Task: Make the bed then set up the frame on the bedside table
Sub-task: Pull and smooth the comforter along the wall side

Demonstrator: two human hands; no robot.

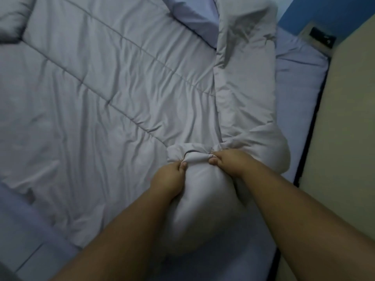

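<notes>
1. Pale grey quilted fabric is bunched between both hands: the left hand [169, 176] and the right hand [227, 162] are each clenched on the edge of the comforter [101, 88], thumbs pressed into a rolled fold.
2. The hands sit close together, the right at about 2 o'clock from the left, with a puffed bulge of comforter between the forearms at 6 o'clock.
3. From the hands toward 10 o'clock the comforter lies spread and creased over the bed; toward 12 o'clock a folded-back strip of it rises.
4. A lilac bedsheet [300, 88] shows at 2 o'clock, beside the strip.
5. A cream wall [349, 118] runs along 3 o'clock; a dark wall socket [321, 37] sits at 1 o'clock, too blurred to detail.
</notes>
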